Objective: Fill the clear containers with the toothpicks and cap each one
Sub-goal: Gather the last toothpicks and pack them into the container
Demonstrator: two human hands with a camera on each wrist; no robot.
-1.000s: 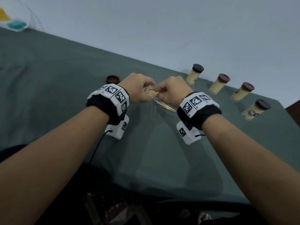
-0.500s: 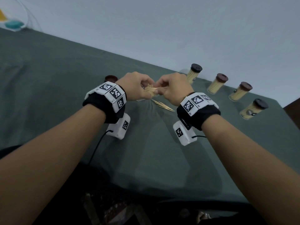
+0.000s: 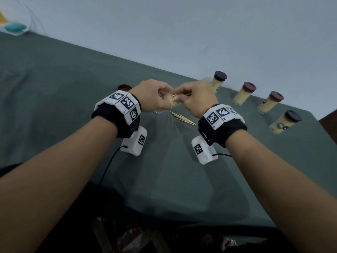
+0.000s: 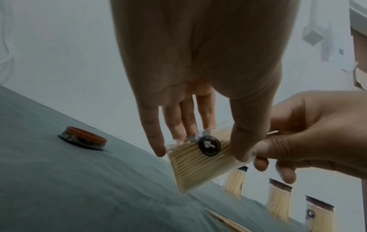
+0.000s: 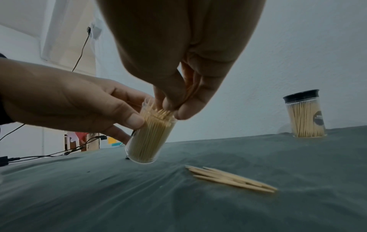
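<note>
Topping up the last jar

Left hand (image 5: pixel 65 100) holds the tilted, nearly full jar (image 5: pixel 151 136) just above the cloth (image 3: pixel 164 179); right hand (image 5: pixel 178 87) pinches picks into its mouth. Packed this tight, a push could spill them.

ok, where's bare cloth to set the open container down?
Bare cloth lies nearest the person, below the loose toothpicks, and left of the loose cap. Crowded: the capped containers along the right far edge, and where the left hand and right hand work the open container.
</note>
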